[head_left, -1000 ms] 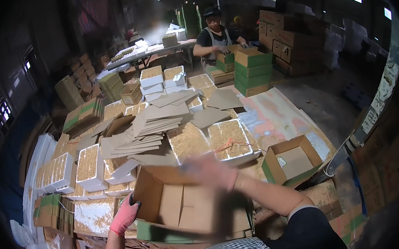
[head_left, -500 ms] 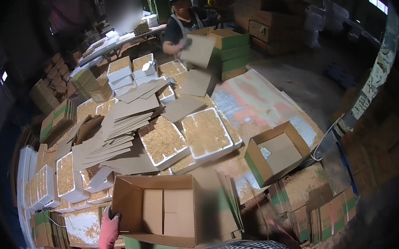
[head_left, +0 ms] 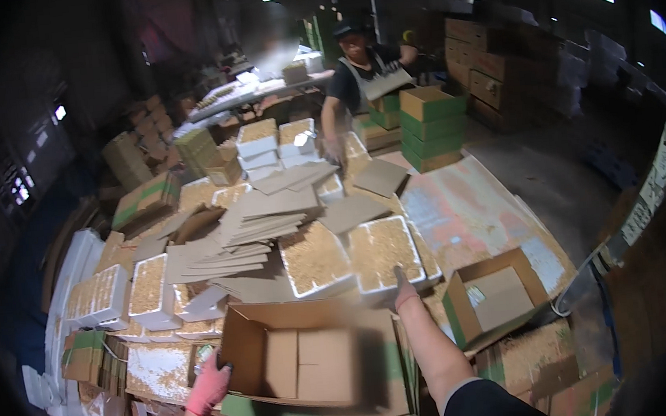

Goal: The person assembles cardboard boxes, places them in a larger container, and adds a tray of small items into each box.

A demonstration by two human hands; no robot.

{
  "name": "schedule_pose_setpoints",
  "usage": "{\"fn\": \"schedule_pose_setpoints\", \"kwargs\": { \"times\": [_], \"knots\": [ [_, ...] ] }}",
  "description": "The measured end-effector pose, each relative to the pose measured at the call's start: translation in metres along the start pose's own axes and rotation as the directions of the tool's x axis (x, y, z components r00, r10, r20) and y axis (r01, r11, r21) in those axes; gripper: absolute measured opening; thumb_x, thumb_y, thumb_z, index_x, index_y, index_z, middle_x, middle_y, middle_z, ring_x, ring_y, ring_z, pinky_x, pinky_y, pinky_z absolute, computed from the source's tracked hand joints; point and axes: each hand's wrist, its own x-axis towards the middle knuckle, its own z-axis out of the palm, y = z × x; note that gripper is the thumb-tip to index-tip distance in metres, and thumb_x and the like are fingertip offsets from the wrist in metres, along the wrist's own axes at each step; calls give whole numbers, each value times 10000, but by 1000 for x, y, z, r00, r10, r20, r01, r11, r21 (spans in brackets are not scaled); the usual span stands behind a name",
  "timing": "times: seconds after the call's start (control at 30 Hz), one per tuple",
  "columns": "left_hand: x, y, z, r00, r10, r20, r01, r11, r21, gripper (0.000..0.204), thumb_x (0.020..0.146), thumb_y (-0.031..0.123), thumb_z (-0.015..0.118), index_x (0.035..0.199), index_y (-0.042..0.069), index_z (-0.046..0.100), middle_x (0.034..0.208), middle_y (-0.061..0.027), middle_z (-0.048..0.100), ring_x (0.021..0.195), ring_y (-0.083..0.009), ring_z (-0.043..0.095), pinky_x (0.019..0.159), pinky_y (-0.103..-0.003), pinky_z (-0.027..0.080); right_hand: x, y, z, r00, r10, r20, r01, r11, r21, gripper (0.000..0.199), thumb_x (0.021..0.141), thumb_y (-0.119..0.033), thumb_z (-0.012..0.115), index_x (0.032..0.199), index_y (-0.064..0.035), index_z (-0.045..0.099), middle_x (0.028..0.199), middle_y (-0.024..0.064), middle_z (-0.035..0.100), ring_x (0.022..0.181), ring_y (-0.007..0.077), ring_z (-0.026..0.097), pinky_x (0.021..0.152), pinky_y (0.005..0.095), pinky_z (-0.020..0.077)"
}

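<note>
My left hand (head_left: 209,384), in a pink glove with dark fingertips, is closed on the left wall of an open, empty-looking cardboard box (head_left: 303,365) close in front of me. A small pale card (head_left: 202,354) lies by that hand. My right arm stretches forward across the table. At its end my right hand (head_left: 404,286) is at the near right corner of a white foam tray (head_left: 385,255) filled with tan grainy material, fingers extended and seen edge-on. A similar foam tray (head_left: 314,261) sits to its left.
Flat cardboard sheets (head_left: 263,222) lie in a loose pile on more trays. Another open box (head_left: 495,297) stands at right, a small card inside. Across the table a co-worker (head_left: 357,71) holds a cardboard piece beside stacked green-banded boxes (head_left: 433,132). Folded cartons (head_left: 93,360) stand at left.
My right hand has come into sight and reached forward to the foam tray. My left hand stays on the box. The co-worker's cardboard sheet has moved toward the stacked boxes. The view has shifted.
</note>
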Motion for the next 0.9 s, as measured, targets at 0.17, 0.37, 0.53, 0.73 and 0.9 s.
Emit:
{"fn": "schedule_pose_setpoints", "kwargs": {
  "times": [0.17,0.37,0.53,0.73,0.9],
  "knots": [
    [-14,9,0,999,3,-36,-3,1000,-3,475,884,77,535,1346,11,447,1253,-225,581,1184,-368,550,1013,-384,425,-11,18,-18,966,-258,-8,258,966,12,509,878,-297,650,1338,-129,511,1319,95,563,1187,326,535,990,538,439],
    [-1,-34,17,992,73,101,2,800,-600,593,822,-10,483,1410,9,410,1283,-140,573,1144,-226,551,983,-318,427,-192,-69,41,864,-326,383,364,931,-29,513,906,-234,609,1378,-98,461,1327,101,556,1213,296,530,1031,484,437],
    [16,4,34,980,103,171,68,636,-769,564,887,55,498,1438,28,383,1298,-107,557,1150,-161,523,982,-282,407,-349,-117,130,889,-229,396,421,747,-514,438,945,-267,571,1316,-41,518,1249,98,601,1144,226,592,955,385,507],
    [17,46,52,981,58,187,144,435,-889,514,974,218,512,1425,26,357,1247,-118,561,1116,-201,529,947,-325,433,-407,-70,168,984,-18,180,174,361,-916,418,906,-258,645,1233,-2,605,1158,114,658,1036,192,653,885,307,541],
    [-6,41,56,987,159,28,-97,723,-684,446,984,146,444,1400,0,377,1148,-288,562,939,-388,597,840,-447,486,-380,-34,192,986,154,72,30,258,-966,419,927,-270,629,1251,-7,600,1186,102,648,1015,171,645,853,284,532]
  ]
}}
